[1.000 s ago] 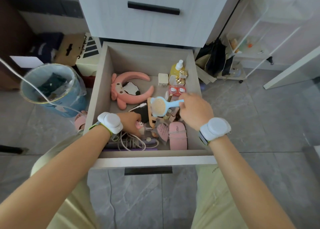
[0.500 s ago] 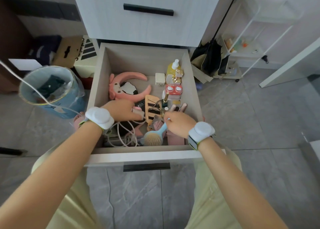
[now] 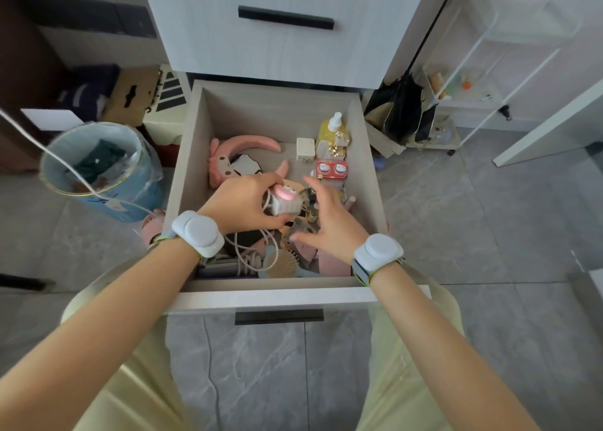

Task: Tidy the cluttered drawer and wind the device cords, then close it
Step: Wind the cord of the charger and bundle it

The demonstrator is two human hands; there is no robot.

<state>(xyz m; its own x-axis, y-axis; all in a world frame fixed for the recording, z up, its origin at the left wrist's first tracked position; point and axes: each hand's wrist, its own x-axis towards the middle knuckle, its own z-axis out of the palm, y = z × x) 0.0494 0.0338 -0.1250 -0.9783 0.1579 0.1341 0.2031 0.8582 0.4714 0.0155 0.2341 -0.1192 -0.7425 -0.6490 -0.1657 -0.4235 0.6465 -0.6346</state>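
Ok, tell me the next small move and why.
Probably the open right hand should take the loose pale cord and start winding it: the left hand grips the small white-and-pink device, and its cord trails tangled in the light wooden drawer.

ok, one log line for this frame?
left hand: grips pink-white device | cord: trailing loose, unwound | right hand: open beside device | drawer: open, cluttered

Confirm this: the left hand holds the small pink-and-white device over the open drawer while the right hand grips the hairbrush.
Not quite. The right hand grips nothing: its fingers are spread, and the hairbrush lies at the front of the drawer. The left hand does hold the device, as the head view shows.
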